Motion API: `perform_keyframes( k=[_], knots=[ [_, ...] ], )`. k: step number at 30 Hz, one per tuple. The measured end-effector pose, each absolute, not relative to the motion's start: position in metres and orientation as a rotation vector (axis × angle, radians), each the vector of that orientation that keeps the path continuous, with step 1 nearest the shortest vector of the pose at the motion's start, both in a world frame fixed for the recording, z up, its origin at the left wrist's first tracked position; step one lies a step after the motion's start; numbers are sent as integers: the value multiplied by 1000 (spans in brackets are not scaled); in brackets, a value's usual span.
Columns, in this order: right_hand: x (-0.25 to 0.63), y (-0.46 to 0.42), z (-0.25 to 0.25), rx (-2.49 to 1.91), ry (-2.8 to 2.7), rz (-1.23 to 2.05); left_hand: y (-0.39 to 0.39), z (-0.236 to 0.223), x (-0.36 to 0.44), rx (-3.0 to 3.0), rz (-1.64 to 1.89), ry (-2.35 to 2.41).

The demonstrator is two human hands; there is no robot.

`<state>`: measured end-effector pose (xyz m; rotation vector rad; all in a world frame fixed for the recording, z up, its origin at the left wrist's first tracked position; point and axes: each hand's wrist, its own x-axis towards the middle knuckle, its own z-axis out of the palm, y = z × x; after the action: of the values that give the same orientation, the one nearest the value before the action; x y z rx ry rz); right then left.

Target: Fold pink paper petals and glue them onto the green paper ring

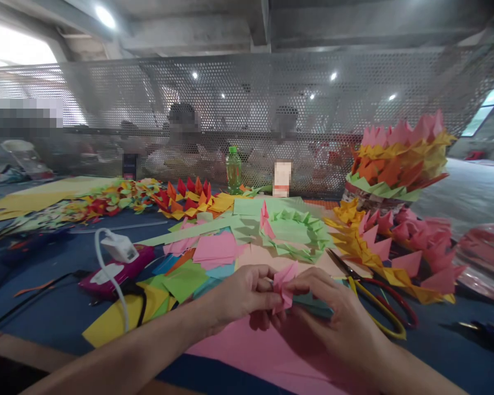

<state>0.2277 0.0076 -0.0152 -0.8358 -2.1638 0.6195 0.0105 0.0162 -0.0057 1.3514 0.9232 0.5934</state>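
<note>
Both my hands meet low in the middle of the head view over a pink paper sheet (247, 351). My left hand (242, 293) pinches the left side of a small folded pink paper piece (283, 285). My right hand (333, 312) grips the same piece from the right, fingers curled around it. Just behind lies a green ring of folded paper points (300, 233) with one pink point standing in it. Loose coloured paper squares (197, 263) are scattered to the left of my hands.
Scissors with red and yellow handles (374, 299) lie to the right. A pink phone with white charger (115, 263) sits left. Chains of folded pink and yellow pieces (395, 247), a stacked paper flower (399, 159), a green bottle (233, 170) and people behind a perforated screen (247, 99).
</note>
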Motion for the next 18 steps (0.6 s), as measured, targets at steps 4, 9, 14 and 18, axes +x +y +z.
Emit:
perform_keyframes(
  k=[4,9,14,18],
  knots=[
    [233,11,-15,-709,-2292,451,14,-8,12,1465,539,976],
    [238,13,-16,-748,-2482,357,8,-7,9,1881,750,1199],
    [240,13,-19,-765,-2481,439,8,-6,2,2368,735,922],
    [240,13,-18,-733,-2461,494,10,-8,0,2578,671,730]
  ],
)
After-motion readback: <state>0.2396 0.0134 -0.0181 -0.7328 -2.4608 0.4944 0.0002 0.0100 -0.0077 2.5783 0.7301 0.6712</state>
